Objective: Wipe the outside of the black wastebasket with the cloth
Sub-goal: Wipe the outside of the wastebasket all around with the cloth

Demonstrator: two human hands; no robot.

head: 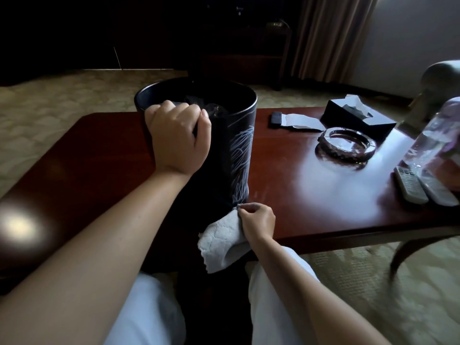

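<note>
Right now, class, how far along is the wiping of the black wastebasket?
Done: the wastebasket stands on the table, steadied by the left hand gripping its rim. In hand: the right hand holds the cloth against the base of its near side. Left: which parts of the outside are already wiped cannot be told.

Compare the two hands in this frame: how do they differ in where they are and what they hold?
The left hand is high, curled over the wastebasket rim; the right hand is low, at the wastebasket's base. The left hand grips the rim itself, while the right hand pinches the grey cloth. Both hands are closed on something and work on the same wastebasket.
</note>
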